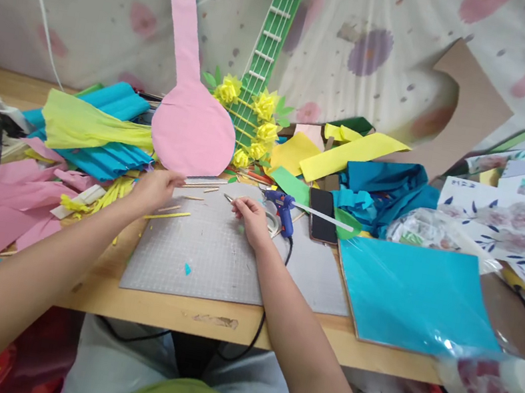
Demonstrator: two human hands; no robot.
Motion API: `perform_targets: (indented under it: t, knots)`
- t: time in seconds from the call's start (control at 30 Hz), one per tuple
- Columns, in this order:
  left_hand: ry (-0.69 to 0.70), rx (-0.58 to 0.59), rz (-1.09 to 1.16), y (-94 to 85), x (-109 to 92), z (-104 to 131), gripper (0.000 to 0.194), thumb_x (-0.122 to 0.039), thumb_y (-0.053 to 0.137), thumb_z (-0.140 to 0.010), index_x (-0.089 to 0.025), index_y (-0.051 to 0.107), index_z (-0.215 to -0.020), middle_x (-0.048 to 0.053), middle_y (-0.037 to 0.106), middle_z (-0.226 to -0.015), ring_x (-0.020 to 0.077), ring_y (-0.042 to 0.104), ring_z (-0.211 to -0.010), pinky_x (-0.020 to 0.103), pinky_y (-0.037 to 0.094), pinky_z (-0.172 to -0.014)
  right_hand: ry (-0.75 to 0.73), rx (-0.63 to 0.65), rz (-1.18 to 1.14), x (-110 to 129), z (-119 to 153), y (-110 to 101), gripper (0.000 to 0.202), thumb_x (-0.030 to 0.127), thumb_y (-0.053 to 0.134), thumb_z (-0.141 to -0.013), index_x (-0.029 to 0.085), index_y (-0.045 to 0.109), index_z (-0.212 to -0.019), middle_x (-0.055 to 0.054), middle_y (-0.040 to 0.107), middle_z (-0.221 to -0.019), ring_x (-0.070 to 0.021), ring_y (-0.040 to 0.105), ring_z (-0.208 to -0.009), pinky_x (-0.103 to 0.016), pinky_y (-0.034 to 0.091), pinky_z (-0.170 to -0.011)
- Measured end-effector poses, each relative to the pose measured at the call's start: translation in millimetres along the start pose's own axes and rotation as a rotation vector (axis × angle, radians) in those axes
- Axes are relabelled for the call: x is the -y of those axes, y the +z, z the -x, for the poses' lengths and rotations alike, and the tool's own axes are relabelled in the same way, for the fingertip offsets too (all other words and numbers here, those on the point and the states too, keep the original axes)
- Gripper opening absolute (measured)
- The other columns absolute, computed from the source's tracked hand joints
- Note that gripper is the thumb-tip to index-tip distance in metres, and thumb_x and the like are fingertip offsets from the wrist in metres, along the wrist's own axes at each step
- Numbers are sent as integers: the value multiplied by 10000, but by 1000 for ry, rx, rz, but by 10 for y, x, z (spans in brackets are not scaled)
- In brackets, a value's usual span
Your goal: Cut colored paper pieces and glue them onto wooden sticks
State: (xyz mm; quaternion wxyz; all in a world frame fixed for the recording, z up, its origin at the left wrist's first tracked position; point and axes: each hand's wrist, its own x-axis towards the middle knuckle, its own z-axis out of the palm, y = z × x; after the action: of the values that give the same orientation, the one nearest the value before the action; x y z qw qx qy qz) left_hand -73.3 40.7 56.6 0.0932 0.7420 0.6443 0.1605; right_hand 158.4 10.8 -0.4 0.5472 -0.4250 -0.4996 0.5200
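My left hand [156,193] is at the lower edge of a pink paper-covered lute-shaped cutout [193,133], fingers drawn together. What they pinch, if anything, is hidden. My right hand [249,216] grips a slim tool with a pointed metallic tip [228,198], held low above the grey cutting mat [201,253]. Thin wooden sticks [169,209] and a yellow strip [168,215] lie on the mat between the hands. Just right of my right hand are a roll of tape [272,224] and a blue glue gun [283,210].
A green model instrument with yellow flowers [267,55] leans at the back. A phone [323,215] lies right of the glue gun, a blue sheet [418,295] farther right. Pink paper scraps [13,196] pile up left. The glue gun's cord [261,332] hangs over the front edge.
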Motion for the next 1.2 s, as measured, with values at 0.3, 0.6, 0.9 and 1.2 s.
perform_targets:
  t: [0.3, 0.6, 0.9, 1.2]
  knots:
    - [-292, 17, -388, -798, 584, 4, 463, -600, 466, -681, -181, 652, -744, 35, 649, -717, 211, 570, -661, 283, 411, -577, 30, 32, -19, 19, 19, -27, 215, 380, 571, -685, 166, 588, -695, 34, 529, -600, -53, 429, -507, -192, 331, -512]
    - [-304, 163, -463, -779, 809, -3, 361, -528, 475, -713, -195, 612, -708, 21, 605, -616, 192, 542, -574, 261, 349, -504, 27, 16, 19, 56, 43, -11, 221, 388, 566, -679, 167, 574, -674, 31, 524, -603, -57, 427, -514, -196, 332, -517]
    - [-74, -11, -372, -458, 491, 17, 316, -348, 466, -743, -145, 544, -972, 113, 598, -1028, 247, 547, -956, 328, 421, -771, 27, 17, 23, 37, 41, -15, 212, 381, 566, -694, 169, 577, -688, 37, 518, -602, -54, 421, -509, -196, 331, -520]
    - [-345, -136, -307, -551, 893, 86, 370, -253, 502, -683, -101, 545, -1017, 194, 564, -1084, 339, 500, -1033, 459, 424, -806, 28, 37, 78, 43, 43, -1, 231, 400, 558, -694, 170, 560, -683, 38, 513, -600, -59, 421, -512, -198, 329, -514]
